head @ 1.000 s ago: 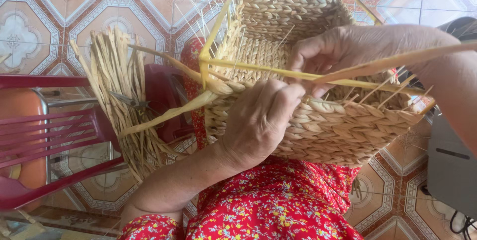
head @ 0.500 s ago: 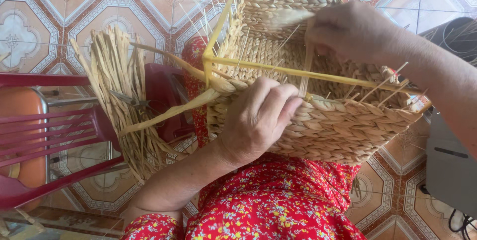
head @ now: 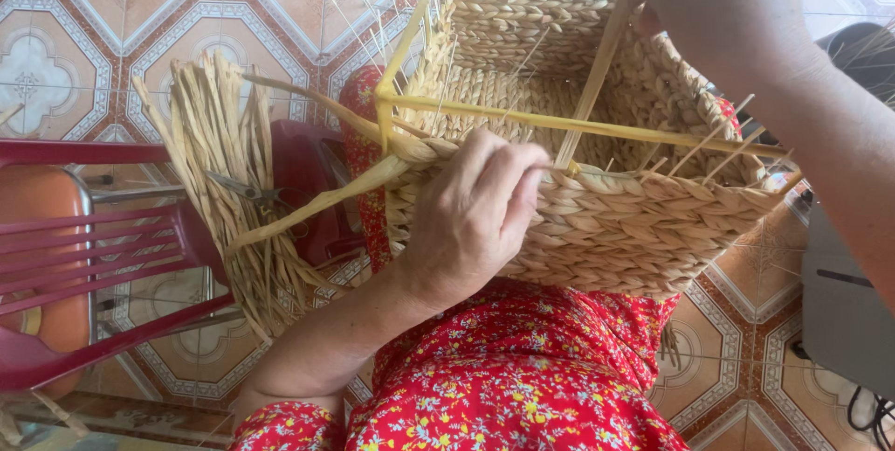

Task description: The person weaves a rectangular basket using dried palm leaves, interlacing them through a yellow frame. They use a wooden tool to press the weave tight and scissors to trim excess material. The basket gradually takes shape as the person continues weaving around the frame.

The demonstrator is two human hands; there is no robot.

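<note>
While the left hand (head: 471, 218) clamps the basket (head: 597, 218) rim, the strand (head: 589, 87) slants up from beside its fingertips into the pinching right hand (head: 718, 3).

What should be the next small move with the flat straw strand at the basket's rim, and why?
Probably pull the flat straw strand snug. The right hand holds it raised and straight above the square woven straw basket, while the left hand presses the rim where it emerges.
</note>
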